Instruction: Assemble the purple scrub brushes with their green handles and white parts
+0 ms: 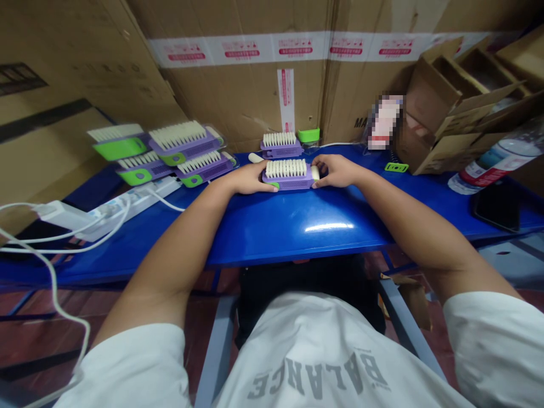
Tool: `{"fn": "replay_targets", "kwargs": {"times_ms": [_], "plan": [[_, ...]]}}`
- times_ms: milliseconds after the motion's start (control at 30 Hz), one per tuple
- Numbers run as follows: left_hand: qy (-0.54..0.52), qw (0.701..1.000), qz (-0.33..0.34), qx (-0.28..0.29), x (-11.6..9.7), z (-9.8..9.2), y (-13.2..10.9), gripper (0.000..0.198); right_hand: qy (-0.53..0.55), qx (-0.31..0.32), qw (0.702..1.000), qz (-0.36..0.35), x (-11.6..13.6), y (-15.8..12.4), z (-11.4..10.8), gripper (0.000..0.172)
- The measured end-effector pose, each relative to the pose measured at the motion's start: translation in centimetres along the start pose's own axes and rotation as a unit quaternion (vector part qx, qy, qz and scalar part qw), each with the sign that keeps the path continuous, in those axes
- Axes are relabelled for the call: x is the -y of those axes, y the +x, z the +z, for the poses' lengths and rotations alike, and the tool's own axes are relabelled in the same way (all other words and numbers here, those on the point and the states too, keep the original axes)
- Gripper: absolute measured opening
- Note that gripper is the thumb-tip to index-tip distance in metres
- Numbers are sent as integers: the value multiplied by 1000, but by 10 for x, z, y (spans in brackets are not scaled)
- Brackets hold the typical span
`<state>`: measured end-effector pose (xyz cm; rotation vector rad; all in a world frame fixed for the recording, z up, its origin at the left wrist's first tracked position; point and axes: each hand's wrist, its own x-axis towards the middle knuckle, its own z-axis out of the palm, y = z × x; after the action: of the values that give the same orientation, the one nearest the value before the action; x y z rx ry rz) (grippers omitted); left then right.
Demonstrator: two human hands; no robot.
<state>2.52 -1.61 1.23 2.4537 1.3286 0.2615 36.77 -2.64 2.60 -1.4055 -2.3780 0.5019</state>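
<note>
A long purple brush (pixel 293 184) runs left to right on or just over the blue surface (pixel 272 226). The left hand (pixel 250 178) grips its left end; the right hand's (pixel 335 171) fingers pinch the pale piece (pixel 315 173) at its right, so neither is nearer.

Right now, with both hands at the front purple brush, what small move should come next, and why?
Perhaps the right hand should press the cream end piece gently inward: its fingers are at that piece, while the left hand holds the opposite end of the purple brush.
</note>
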Motion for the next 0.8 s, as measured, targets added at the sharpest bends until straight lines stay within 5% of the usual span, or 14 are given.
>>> {"fn": "replay_targets", "kwargs": {"times_ms": [800], "plan": [[-9,1000,2,2,-1,0,0,103,-1,6,1000,0,-1,-1,-1,72]]}}
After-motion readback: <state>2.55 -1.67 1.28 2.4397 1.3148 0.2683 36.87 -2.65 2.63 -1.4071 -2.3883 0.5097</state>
